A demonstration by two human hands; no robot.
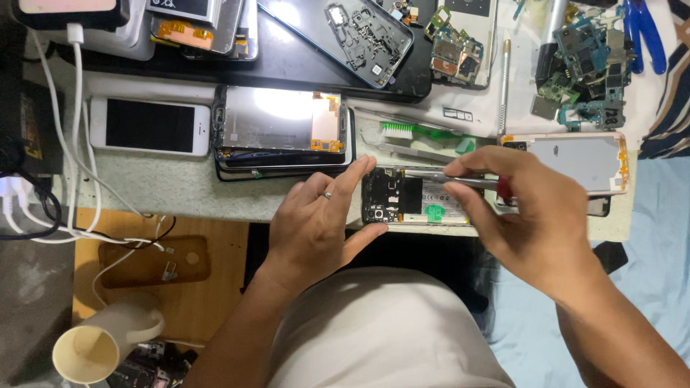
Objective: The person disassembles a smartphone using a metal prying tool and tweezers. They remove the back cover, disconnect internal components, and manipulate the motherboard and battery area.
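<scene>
We're steadying the opened black phone with exposed board (413,197) with our left hand (316,223), right hand (528,215) pinching thin metal tweezers (449,176); a slip could scratch the board.

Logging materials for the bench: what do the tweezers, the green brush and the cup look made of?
Tweezers in the right hand: bare metal by the look, bright silvery glare along the thin arms. Green brush: probably moulded plastic, uniform glossy green handle, white bristles. Cup: cream, matte, thick-rimmed; ceramic or plastic, can't tell.
</scene>
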